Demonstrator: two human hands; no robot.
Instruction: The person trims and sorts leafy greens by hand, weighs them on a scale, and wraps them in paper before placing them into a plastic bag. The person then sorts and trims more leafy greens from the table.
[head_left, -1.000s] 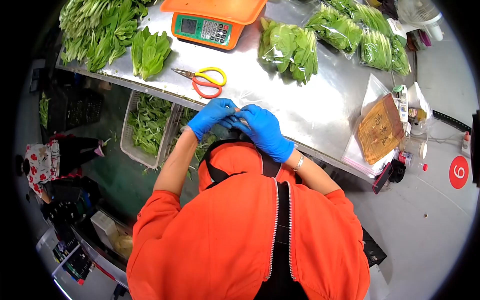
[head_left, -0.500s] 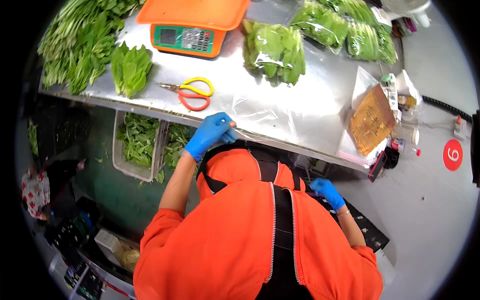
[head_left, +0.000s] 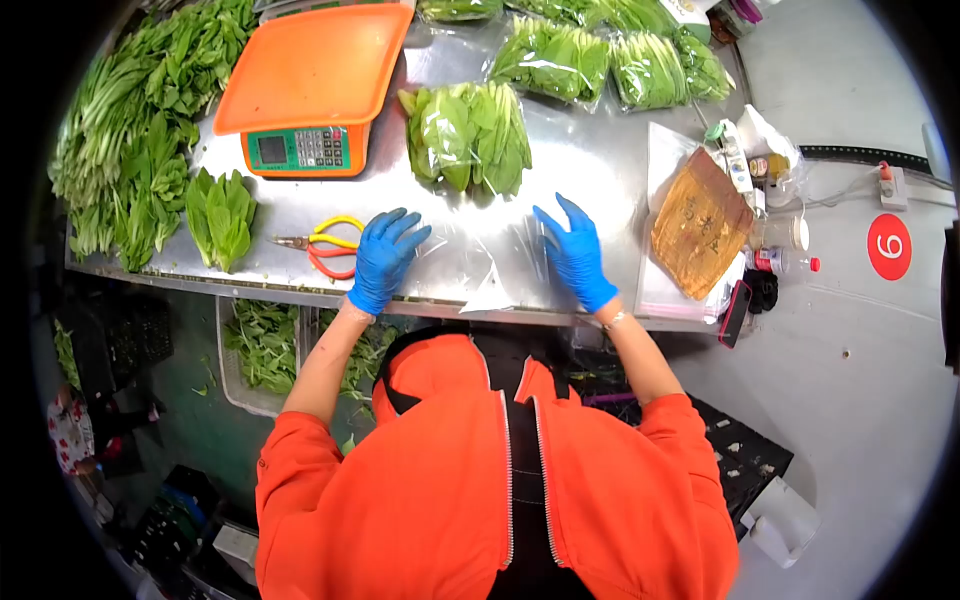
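Note:
My left hand [head_left: 385, 262], in a blue glove, is over the front of the steel table with its fingers spread. Across from it my gloved right hand [head_left: 578, 256] has its thumb and fingers apart. Between them a clear plastic bag [head_left: 482, 262] lies flat, partly lost in the glare. Just beyond it sits a bag of leafy greens [head_left: 468, 140]. Scissors [head_left: 322, 248] with one yellow and one red handle lie left of my left hand. Farther left is a loose bunch of greens [head_left: 220, 218].
An orange scale [head_left: 315, 75] stands at the back left beside a heap of greens [head_left: 140, 150]. More bagged greens [head_left: 555, 60] lie at the back right. A brown cardboard piece [head_left: 702, 225] rests on plastic sheets at right. Below the table edge is a crate [head_left: 233, 370] of leaves.
My right hand has come up from beside my body to above the table. My left hand has opened out over the tabletop near the scissors. The camera view has shifted.

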